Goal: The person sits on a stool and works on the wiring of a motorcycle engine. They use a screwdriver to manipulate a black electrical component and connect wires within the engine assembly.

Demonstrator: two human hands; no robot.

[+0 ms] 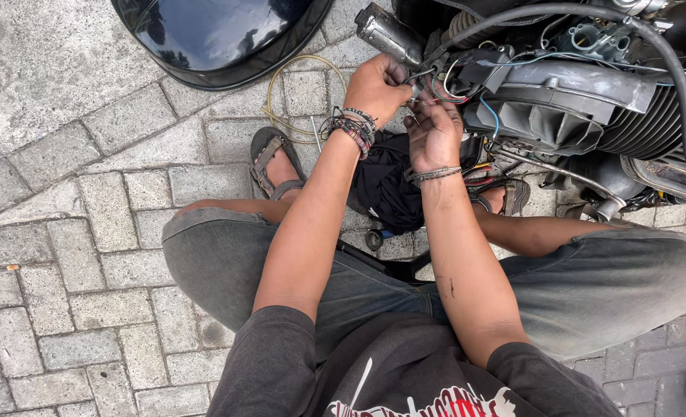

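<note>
Hands (405,108) around engine wires (445,91)

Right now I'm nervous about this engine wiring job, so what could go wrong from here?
1. Both the left hand and right hand pinch the thin wires beside the engine; a tug might strain or snap one.
2. The bracelets could snag on loose wiring.
3. The sandalled foot sits beside the coiled yellow tube, which could catch on standing.
</note>
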